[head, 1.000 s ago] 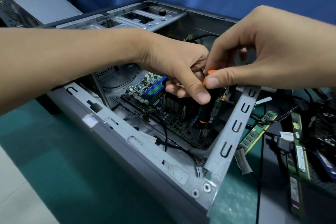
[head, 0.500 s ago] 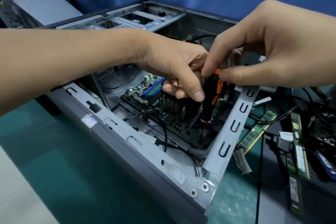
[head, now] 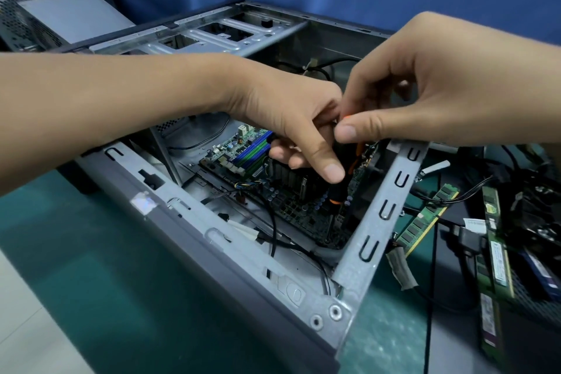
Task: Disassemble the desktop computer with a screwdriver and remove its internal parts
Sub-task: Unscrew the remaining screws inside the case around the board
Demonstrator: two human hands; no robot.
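The open grey computer case (head: 212, 240) lies on its side on a green mat. Inside sits the motherboard (head: 291, 206) with blue and green memory slots (head: 253, 152) and a dark heatsink (head: 288, 174). A black and orange screwdriver (head: 338, 191) stands nearly upright over the board, tip down. My left hand (head: 291, 118) curls round its handle, thumb along the shaft. My right hand (head: 425, 88) pinches the handle's orange top between thumb and fingers. The screwdriver tip and the screw are hidden.
Loose memory sticks (head: 428, 218) and black cables (head: 455, 240) lie right of the case. Another case with a white panel (head: 69, 15) stands at the back left. A blue wall is behind. Thin black wires (head: 273, 228) run along the case floor.
My right hand's thumb and fingers have shifted round the orange top of the handle, turning it. My left hand has stayed on the handle. The case has not moved.
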